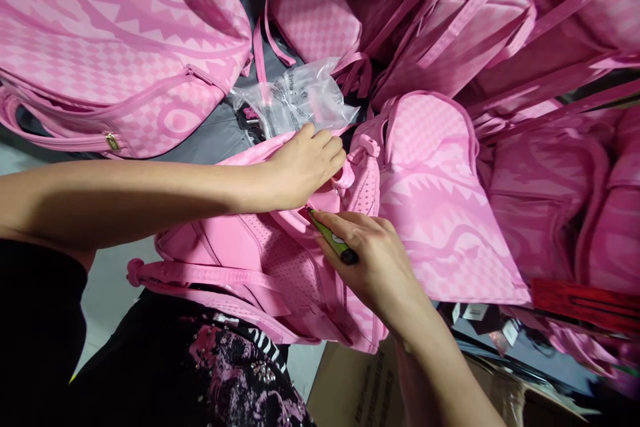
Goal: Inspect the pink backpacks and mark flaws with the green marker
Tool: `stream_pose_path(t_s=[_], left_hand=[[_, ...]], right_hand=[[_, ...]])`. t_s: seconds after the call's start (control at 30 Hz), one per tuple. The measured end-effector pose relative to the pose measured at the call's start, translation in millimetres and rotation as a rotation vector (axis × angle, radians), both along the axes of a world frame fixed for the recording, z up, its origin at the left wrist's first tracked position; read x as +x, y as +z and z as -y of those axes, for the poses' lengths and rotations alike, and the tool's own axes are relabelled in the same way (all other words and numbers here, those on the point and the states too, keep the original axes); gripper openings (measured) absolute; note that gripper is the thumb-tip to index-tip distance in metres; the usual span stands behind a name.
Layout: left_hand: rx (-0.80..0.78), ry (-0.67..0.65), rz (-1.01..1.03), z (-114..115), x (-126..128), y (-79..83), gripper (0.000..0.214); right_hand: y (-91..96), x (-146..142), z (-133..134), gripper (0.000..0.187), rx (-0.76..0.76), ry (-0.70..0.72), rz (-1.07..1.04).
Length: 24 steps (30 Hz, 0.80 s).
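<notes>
A pink backpack [295, 293] lies across my lap, its mesh back panel and straps facing up. My left hand [307, 167] reaches across it with curled fingers, closed on the pink fabric near the top handle. In my right hand [367, 247] is a slim green tool [327, 237] with a black end. Its tip meets the backpack's edge just below my left hand; I cannot make out what kind of tool it is. A clear plastic bag [300, 97] with printing rests just beyond my left hand, beside a small black tag [249, 117].
Another pink checkered backpack [125, 47] lies at the upper left, and a pink shark-pattern one [445, 213] is to the right. More pink backpacks [450, 20] are piled behind. A cardboard box [360, 387] stands below on the floor. Tagged items [480, 313] lie at the right.
</notes>
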<state>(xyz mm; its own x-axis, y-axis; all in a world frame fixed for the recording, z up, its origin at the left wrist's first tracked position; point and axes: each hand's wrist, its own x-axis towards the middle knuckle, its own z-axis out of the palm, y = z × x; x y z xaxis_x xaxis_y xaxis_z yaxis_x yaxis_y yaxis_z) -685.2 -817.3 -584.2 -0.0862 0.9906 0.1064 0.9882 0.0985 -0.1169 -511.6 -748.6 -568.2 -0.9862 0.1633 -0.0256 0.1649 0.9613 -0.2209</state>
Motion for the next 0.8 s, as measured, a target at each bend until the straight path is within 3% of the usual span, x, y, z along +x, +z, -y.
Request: stream_pose_path(t_s=[0.23,0.63,0.8], left_hand=[[-0.001,-0.001,0.007,-0.5,1.0,-0.2,0.050],[0.004,-0.004,0.009,-1.9,0.0,-1.2,0.048],[0.027,-0.009,-0.025,-2.2,-1.1,-3.6,0.048]], right_hand=[[1.9,-2.1,1.2,0.026,0.020,-0.029,0.045],[-2.1,2.2,-8.9,0.033,-0.107,0.028,0.024],[-3.3,1.7,-9.5,0.032,-0.096,0.033,-0.002]])
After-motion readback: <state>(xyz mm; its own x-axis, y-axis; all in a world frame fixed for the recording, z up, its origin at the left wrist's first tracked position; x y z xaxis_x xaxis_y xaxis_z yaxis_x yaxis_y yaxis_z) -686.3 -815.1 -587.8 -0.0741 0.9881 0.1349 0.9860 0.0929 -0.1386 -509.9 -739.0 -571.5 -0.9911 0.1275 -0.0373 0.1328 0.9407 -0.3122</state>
